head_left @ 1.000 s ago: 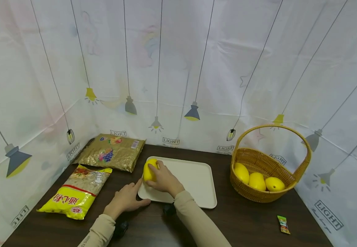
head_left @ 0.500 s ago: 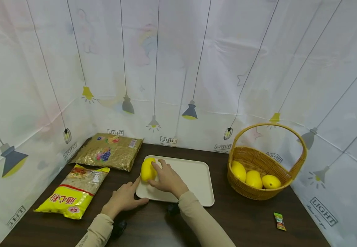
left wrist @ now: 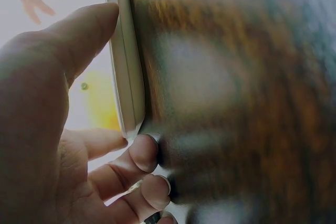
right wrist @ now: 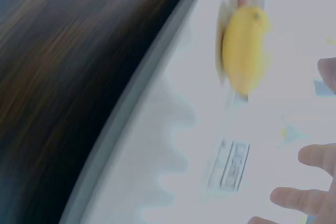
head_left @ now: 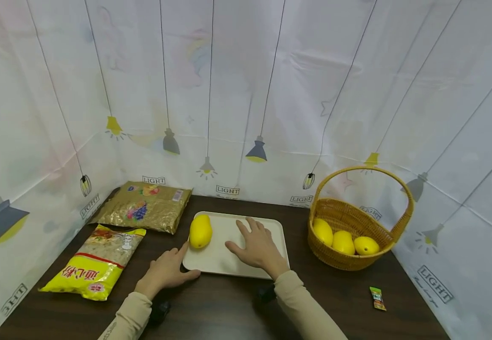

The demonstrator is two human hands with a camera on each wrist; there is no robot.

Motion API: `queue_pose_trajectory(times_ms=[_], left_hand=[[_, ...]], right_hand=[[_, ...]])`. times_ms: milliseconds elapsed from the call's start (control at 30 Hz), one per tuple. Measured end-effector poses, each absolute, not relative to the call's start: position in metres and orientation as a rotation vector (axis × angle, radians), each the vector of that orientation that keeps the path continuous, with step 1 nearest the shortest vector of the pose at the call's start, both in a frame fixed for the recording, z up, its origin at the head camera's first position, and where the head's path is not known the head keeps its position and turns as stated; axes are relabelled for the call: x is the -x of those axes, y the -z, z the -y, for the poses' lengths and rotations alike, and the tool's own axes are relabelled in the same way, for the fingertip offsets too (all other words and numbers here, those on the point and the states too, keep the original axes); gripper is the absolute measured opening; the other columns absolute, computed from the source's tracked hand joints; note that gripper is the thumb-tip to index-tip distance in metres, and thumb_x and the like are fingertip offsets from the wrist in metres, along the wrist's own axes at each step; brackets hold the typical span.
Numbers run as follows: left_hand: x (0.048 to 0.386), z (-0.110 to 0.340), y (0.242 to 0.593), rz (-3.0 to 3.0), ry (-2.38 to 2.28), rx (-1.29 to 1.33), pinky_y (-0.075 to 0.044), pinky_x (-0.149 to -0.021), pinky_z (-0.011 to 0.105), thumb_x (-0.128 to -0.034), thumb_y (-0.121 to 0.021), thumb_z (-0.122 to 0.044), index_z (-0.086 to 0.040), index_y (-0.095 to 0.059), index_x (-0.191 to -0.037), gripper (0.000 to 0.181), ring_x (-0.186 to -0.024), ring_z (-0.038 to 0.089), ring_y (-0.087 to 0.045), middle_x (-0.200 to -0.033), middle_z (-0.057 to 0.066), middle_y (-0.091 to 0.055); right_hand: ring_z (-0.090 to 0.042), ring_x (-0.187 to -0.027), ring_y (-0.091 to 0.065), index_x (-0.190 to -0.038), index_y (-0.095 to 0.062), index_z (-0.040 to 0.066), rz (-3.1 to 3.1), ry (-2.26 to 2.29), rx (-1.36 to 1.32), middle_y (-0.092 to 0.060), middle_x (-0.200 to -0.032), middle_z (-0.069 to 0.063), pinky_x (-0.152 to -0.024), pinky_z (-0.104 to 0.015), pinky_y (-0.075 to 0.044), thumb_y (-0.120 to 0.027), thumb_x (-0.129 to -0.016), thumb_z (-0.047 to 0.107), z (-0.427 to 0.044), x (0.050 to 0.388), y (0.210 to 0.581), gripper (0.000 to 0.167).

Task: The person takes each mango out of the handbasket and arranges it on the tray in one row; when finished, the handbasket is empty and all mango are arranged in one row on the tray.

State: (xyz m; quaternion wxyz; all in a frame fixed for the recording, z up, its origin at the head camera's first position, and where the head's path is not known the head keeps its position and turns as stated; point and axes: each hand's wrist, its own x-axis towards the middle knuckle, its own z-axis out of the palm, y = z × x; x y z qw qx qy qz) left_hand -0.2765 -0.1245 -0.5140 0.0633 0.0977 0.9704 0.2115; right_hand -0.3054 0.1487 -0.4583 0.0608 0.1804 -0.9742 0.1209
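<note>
A yellow mango lies at the left end of a white rectangular tray. My right hand hovers over the tray, right of the mango, fingers spread and holding nothing. In the right wrist view the mango sits apart from those fingertips. My left hand rests at the tray's near left corner, thumb and forefinger apart. The left wrist view has its thumb against the tray rim, with the other fingers loosely bent by the corner.
Right of the tray stands a wicker basket with a tall handle and 3 mangoes. A small snack packet lies before it. On the left are a gold bag and a yellow pasta bag. Printed curtains enclose the dark table.
My right hand has let go of the mango and moved to the right over the tray. The mango stays at the tray's left end. My left hand keeps its place at the corner.
</note>
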Motion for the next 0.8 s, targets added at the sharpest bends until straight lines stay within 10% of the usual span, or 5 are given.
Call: queue_pose_trajectory(times_ms=[800], left_hand=[[0.276, 0.125, 0.513, -2.913, -0.638, -0.302, -0.042, -0.089, 0.076, -0.0815, -0.066, -0.072, -0.019, -0.025, -0.162, 0.104, -0.123, 0.044, -0.057, -0.137, 0.022, -0.058]], right_hand=[[-0.059, -0.135, -0.038, -0.153, -0.041, 0.009, 2.922, -0.247, -0.094, -0.036, -0.153, -0.032, -0.101, -0.076, -0.033, -0.045, -0.095, 0.070, -0.338, 0.284, 0.431, 0.084]])
